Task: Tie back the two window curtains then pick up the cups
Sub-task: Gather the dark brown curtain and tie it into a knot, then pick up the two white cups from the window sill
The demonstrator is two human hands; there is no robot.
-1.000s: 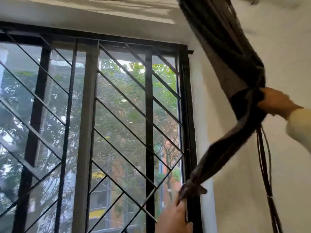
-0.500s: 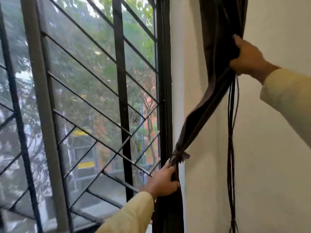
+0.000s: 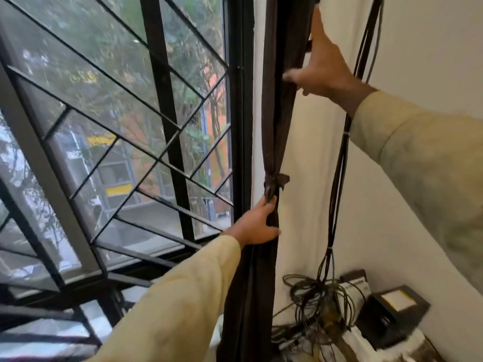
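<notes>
So, around the left grip [image 3: 257, 223]: the black window grille [image 3: 162, 100] with its diagonal bars sat off to its left, with blurry trees and an orange building behind the glass. To its right, a bundle of black cables [image 3: 338, 178] ran down the white wall [image 3: 418, 48]. A white zip tie [image 3: 346, 134] cinched them just under the right forearm, which crossed in front of them and hid a stretch. Below and to the right of that grip, the cables ended in a messy tangle [image 3: 313, 296] next to a black box [image 3: 392, 307] with a white label on top. Couldn't read the label, way too blurry.

The curtain [image 3: 273, 121] itself was dark brown, gathered into one narrow column hanging straight down right beside the window frame. A knot [image 3: 274, 182] cinched it partway down, with a short tail poking out to the right. The left grip was closed around the gathered fabric just under that knot, fingers wrapped across the front.

The right grip [image 3: 322, 66] was higher up, above and a bit right of the knot. It was spread wide, fingers straight and pointing up, thumb stretched left onto the curtain's folds. It wasn't clutching anything, just lying flat against the edge of the fabric. Both arms were in cream sleeves [image 3: 183, 296].
</notes>
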